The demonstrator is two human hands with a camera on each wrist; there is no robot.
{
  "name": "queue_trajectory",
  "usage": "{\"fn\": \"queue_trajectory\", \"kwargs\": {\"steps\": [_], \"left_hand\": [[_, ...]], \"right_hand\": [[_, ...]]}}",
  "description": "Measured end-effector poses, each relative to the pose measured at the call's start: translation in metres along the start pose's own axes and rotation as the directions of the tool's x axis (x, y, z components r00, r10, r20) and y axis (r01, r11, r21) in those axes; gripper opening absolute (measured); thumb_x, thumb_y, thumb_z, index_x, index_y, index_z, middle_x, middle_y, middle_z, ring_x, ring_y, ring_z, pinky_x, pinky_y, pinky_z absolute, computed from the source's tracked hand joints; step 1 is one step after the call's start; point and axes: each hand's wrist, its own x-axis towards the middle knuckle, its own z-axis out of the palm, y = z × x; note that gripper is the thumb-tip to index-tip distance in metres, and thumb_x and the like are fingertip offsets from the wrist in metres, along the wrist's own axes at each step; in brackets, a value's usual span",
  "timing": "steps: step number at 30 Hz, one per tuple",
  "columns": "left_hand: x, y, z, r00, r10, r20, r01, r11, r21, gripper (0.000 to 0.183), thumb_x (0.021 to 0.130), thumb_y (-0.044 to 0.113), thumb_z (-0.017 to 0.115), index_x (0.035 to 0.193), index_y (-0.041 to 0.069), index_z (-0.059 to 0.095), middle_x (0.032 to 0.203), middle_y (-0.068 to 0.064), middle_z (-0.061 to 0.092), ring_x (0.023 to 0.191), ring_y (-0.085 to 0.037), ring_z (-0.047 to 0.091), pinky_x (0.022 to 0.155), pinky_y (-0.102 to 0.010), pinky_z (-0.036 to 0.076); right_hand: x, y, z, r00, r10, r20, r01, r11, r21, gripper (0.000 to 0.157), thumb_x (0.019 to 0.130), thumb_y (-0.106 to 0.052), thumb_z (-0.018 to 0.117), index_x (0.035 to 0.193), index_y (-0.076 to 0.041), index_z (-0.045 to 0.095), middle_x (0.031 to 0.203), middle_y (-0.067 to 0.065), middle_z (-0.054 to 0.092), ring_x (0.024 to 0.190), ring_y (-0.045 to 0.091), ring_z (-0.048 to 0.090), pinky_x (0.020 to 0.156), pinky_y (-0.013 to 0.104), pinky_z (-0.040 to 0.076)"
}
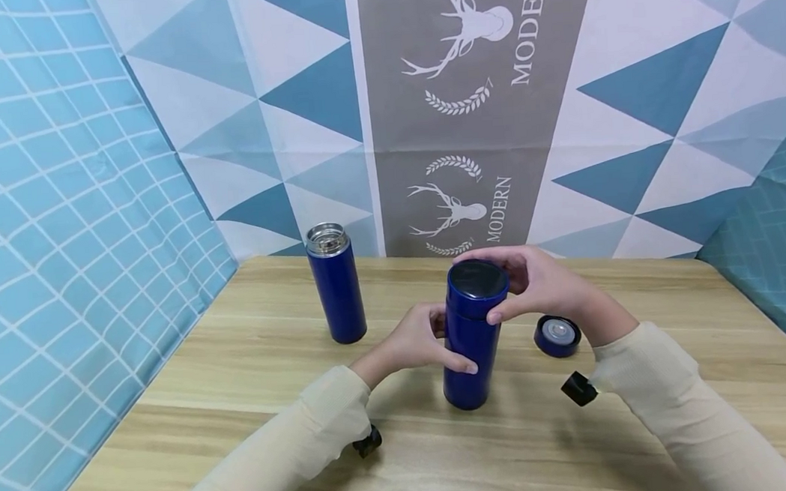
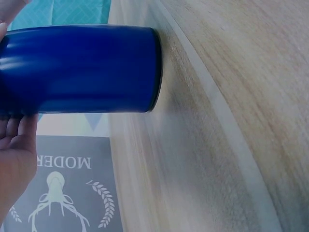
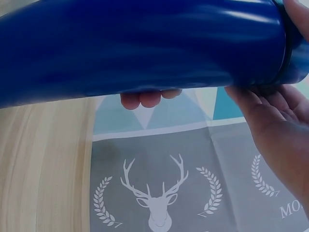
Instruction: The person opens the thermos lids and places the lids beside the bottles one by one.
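Observation:
A blue thermos bottle with a dark-topped lid stands upright in front of me. Its body is gripped by my left hand, thumb across the near side. My right hand holds the lid at the top, thumb in front and fingers behind. The left wrist view shows the bottle's dark-rimmed base close over the wood; whether it touches cannot be told. In the right wrist view, left-hand fingertips show beyond the bottle, and the lid seam lies near the right hand.
A second blue thermos bottle, lidless with a steel mouth, stands at the back left. A loose blue lid lies underside up, right of the held bottle. Patterned cloth hangs behind the wooden table, and blue checked cloth at left.

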Motion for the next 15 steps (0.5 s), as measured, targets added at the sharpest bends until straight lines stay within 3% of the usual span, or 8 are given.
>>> {"fn": "queue_trajectory", "kwargs": {"steps": [4,9,15], "left_hand": [[0.0003,-0.001,0.0002,1.0,-0.002,-0.003,0.002,1.0,0.002,0.055,0.066,0.005,0.084,0.117,0.005,0.064,0.112,-0.013,0.071,0.093,-0.009,0.068,0.091,-0.031,0.055],[0.0003,-0.0021,0.0001,1.0,0.0,-0.004,0.0,1.0,0.001,0.055,0.066,0.005,0.084,0.117,0.005,0.064,0.112,-0.014,0.071,0.092,-0.009,0.068,0.091,-0.033,0.055],[-0.0002,-0.0013,-0.001,1.0,-0.008,-0.005,0.008,1.0,0.013,0.055,0.065,0.006,0.085,0.117,0.005,0.064,0.112,-0.013,0.071,0.091,-0.009,0.069,0.088,-0.027,0.055]], "right_hand": [[0.0003,0.0023,-0.0013,1.0,-0.014,0.017,0.014,1.0,0.007,0.07,0.079,-0.006,0.077,0.139,0.003,0.043,0.128,-0.009,0.062,0.113,0.013,0.064,0.095,0.027,0.054],[0.0008,0.0049,-0.0029,0.999,-0.017,0.033,0.016,1.0,0.015,0.069,0.079,-0.004,0.076,0.139,0.002,0.043,0.131,0.001,0.061,0.114,0.017,0.063,0.095,0.027,0.054],[0.0044,0.0067,-0.0054,0.997,-0.042,0.069,0.04,0.999,0.031,0.069,0.078,0.001,0.075,0.139,0.003,0.043,0.132,0.004,0.061,0.113,0.017,0.064,0.094,0.03,0.055]]}}
